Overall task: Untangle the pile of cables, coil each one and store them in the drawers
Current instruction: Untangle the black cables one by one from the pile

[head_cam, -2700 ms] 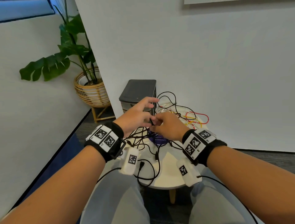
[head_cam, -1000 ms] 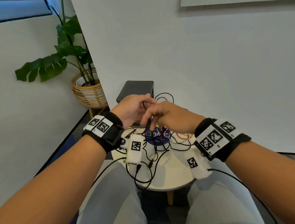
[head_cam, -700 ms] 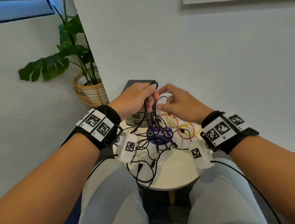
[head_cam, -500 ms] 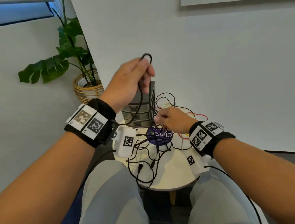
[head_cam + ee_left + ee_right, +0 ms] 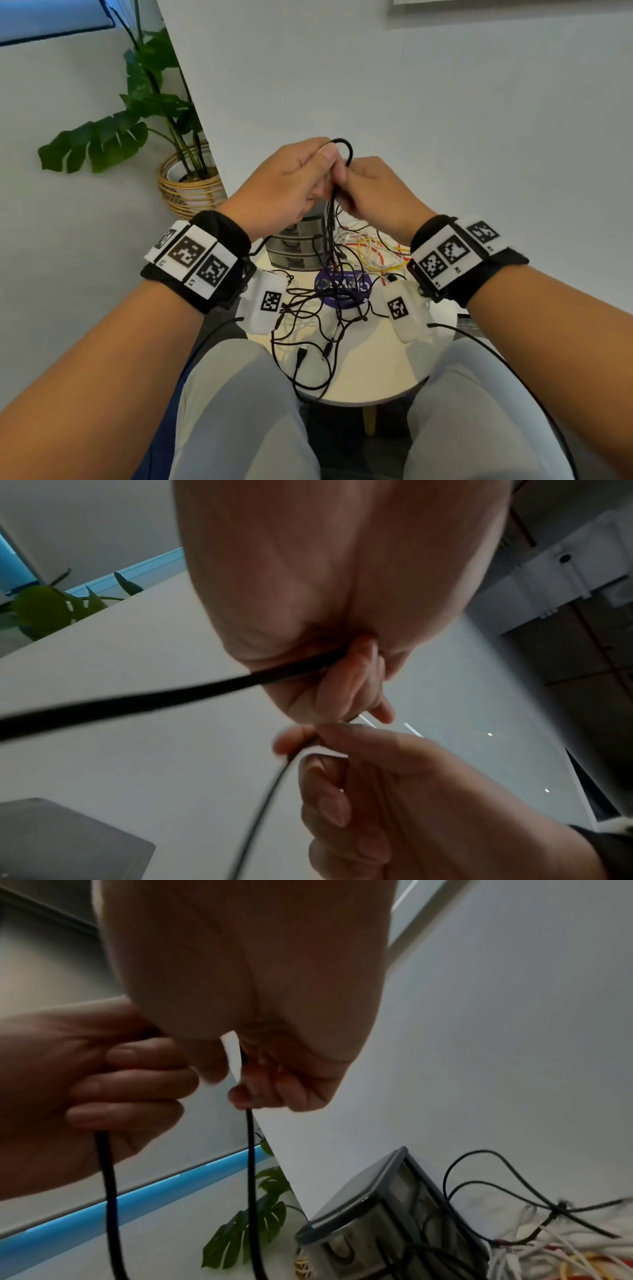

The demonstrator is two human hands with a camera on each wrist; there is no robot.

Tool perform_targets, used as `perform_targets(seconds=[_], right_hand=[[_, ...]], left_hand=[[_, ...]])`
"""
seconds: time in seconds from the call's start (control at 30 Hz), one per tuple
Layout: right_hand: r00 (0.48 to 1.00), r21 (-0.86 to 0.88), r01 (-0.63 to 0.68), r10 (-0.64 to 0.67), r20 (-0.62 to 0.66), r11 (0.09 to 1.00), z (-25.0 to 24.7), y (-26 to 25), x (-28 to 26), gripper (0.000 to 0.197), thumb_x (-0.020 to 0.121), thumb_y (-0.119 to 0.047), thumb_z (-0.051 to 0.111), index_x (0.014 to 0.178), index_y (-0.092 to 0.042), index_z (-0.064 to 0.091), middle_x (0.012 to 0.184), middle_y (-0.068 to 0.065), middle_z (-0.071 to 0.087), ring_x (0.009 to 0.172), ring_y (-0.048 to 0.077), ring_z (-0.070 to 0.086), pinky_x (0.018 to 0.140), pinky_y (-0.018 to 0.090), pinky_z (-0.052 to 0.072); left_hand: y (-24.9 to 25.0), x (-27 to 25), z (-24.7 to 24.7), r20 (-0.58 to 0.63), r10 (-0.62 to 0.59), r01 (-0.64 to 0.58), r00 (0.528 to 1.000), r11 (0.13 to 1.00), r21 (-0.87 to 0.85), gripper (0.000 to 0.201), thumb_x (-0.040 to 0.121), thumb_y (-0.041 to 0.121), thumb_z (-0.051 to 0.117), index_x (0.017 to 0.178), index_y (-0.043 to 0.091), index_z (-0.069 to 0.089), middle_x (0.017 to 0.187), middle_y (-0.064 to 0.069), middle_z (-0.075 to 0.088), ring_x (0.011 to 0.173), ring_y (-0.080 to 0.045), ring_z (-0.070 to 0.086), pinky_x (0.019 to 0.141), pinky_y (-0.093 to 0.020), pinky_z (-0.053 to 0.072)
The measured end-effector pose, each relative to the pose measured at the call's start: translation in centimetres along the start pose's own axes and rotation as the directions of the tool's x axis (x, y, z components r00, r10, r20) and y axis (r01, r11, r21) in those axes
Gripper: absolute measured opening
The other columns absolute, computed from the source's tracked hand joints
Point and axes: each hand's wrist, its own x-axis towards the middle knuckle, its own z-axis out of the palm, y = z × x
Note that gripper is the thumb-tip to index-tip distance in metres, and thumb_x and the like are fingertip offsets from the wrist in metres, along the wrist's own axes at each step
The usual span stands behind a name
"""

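A thin, round black cable [image 5: 345,150] is held up above the small round cream table [image 5: 376,370], with a little loop poking out over the fingers, and where its two strands end is lost in the messy pile of black, white, yellow and red cables [image 5: 346,277] on the tabletop. One strand is gripped by the curled fingers of the left hand [image 5: 287,185] and the other is pinched by the right hand [image 5: 373,192], the two hands touching. Three drawer fronts can be counted on the small grey plastic drawer box [image 5: 296,246], which is partly hidden behind the hands, and how many cables are in the pile cannot be told.
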Motion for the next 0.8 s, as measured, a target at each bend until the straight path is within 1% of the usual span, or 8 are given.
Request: perform_targets(seconds=[0.13,0.27,0.4,0.5,0.57,0.63,0.7,0.8], right_hand=[[0.958,0.163,0.046,0.002,-0.287,0.986,-1.4,0.0,0.6,0.041,0.107,-0.033,0.042,0.083,-0.013,0.068,0.06,-0.003,0.055,0.05,0.012,0.048,0.051,0.025,0.037],[0.829,0.229,0.216,-0.054,-0.556,0.949,-3.4,-1.4,1.0,0.034,0.106,-0.024,0.038,0.092,-0.008,0.065,0.069,0.0,0.058,0.054,0.015,0.051,0.052,0.025,0.04],[0.729,0.198,0.228,-0.033,-0.684,0.953,-5.1,-1.4,1.4,0.039,0.107,-0.034,0.035,0.09,-0.012,0.063,0.078,0.0,0.06,0.06,0.018,0.054,0.056,0.03,0.043],[0.749,0.188,0.097,0.053,-0.66,0.977,-5.1,0.7,1.1,0.036,0.105,-0.032,0.036,0.089,-0.014,0.064,0.072,-0.002,0.06,0.059,0.016,0.055,0.057,0.029,0.043],[0.791,0.157,-0.07,0.151,-0.593,0.985,-4.3,2.9,0.3,0.032,0.104,-0.029,0.039,0.089,-0.016,0.065,0.07,-0.002,0.061,0.059,0.014,0.059,0.06,0.031,0.046],[0.841,0.078,-0.23,0.239,-0.485,0.97,-3.4,5.0,-0.8,0.028,0.103,-0.026,0.043,0.089,-0.019,0.067,0.072,0.0,0.066,0.062,0.015,0.064,0.065,0.035,0.051],[0.894,-0.037,-0.322,0.291,-0.342,0.946,-2.6,6.3,-1.9,0.027,0.103,-0.022,0.045,0.089,-0.019,0.069,0.075,0.005,0.07,0.067,0.018,0.069,0.071,0.037,0.057],[0.926,-0.145,-0.377,0.369,-0.081,0.915,-1.6,6.9,-3.1,0.028,0.105,-0.024,0.048,0.095,-0.011,0.071,0.086,0.014,0.074,0.072,0.022,0.071,0.079,0.043,0.06]], left_hand=[[-1.8,-1.0,-0.3,-0.003,-0.053,0.053,0.999,0.998,0.028,0.044,0.112,0.032,0.033,0.102,-0.003,0.058,0.067,-0.012,0.03,0.051,-0.018,0.025,0.049,-0.04,0.02],[-5.3,-2.3,0.1,-0.012,-0.065,0.066,0.998,0.973,0.22,0.041,0.11,0.035,0.04,0.085,0.011,0.062,0.066,0.003,0.043,0.06,-0.011,0.042,0.062,-0.028,0.039],[-8.1,-3.3,0.4,0.019,-0.184,0.171,0.983,0.944,0.283,0.038,0.109,0.028,0.044,0.077,0.014,0.057,0.068,0.01,0.049,0.063,0.001,0.048,0.069,-0.017,0.04],[-9.1,-3.5,-0.1,-0.019,-0.278,0.276,0.96,0.936,0.218,0.038,0.109,0.032,0.041,0.079,0.013,0.053,0.064,0.008,0.047,0.06,-0.007,0.051,0.077,-0.036,0.051],[-8.8,-3.3,-0.5,-0.096,-0.306,0.316,0.947,0.941,0.122,0.038,0.109,0.036,0.042,0.08,0.014,0.051,0.059,0.009,0.039,0.053,-0.01,0.044,0.071,-0.043,0.054],[-8.0,-2.9,-0.8,-0.19,-0.28,0.299,0.941,0.951,0.082,0.038,0.108,0.038,0.044,0.078,0.015,0.051,0.056,0.012,0.035,0.049,-0.008,0.036,0.057,-0.037,0.042],[-7.2,-2.5,-1.3,-0.266,-0.238,0.262,0.934,0.964,0.055,0.035,0.105,0.037,0.047,0.079,0.015,0.053,0.057,0.011,0.035,0.049,-0.008,0.032,0.054,-0.033,0.028],[-6.1,-1.9,-1.7,-0.313,-0.203,0.202,0.928,0.979,-0.037,0.026,0.097,0.028,0.051,0.081,0.008,0.054,0.064,0.005,0.035,0.052,-0.01,0.031,0.053,-0.032,0.024]])
